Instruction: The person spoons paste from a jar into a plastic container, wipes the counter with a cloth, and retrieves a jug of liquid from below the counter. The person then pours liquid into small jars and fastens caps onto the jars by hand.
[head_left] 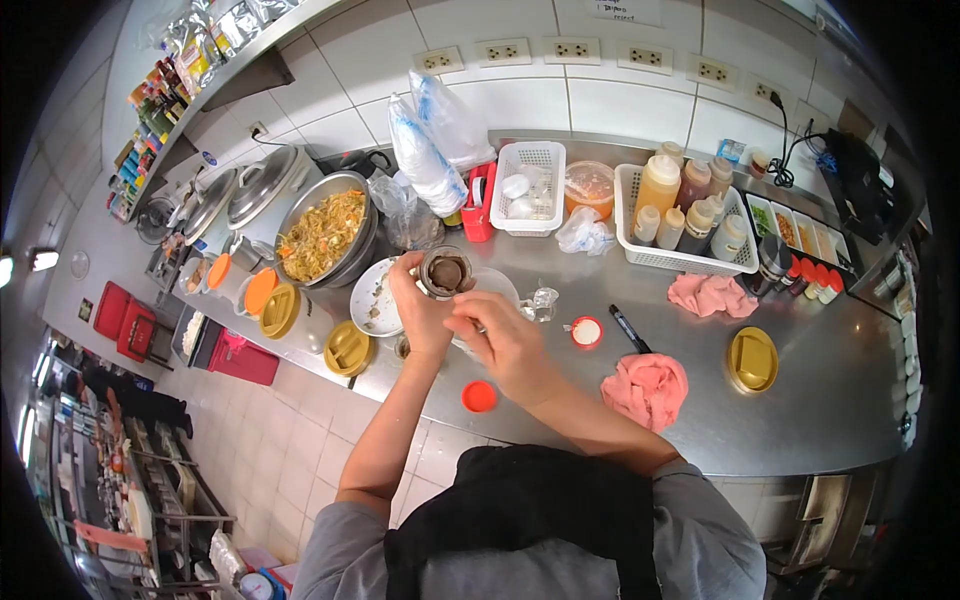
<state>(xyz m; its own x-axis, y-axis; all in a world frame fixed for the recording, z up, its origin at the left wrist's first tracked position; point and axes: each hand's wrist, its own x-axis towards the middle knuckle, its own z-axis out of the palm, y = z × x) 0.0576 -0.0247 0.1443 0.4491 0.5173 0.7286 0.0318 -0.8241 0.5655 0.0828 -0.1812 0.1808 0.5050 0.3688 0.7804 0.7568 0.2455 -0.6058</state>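
My left hand [418, 312] is wrapped round a small clear jar [441, 288], tilted so its mouth faces me. Dark brown stuff shows inside it. Close by the rim, my right hand [503, 343] has its fingers curled together; what they hold, if anything, is hidden. Under my left hand lies a white plate [372, 312] with dark bits on it. Another pale plate or bowl [497, 283] is partly covered by my right hand. An orange-red lid [479, 397] lies near the counter's front edge, and a second red lid [586, 333] holds something white.
A large metal bowl of noodles [325, 235] stands at the left beside gold-lidded jars [348, 348]. Behind are a white basket [528, 225] and a basket of sauce bottles [690, 262]. A black marker [630, 328], pink cloth [645, 390] and gold lid [752, 360] lie right.
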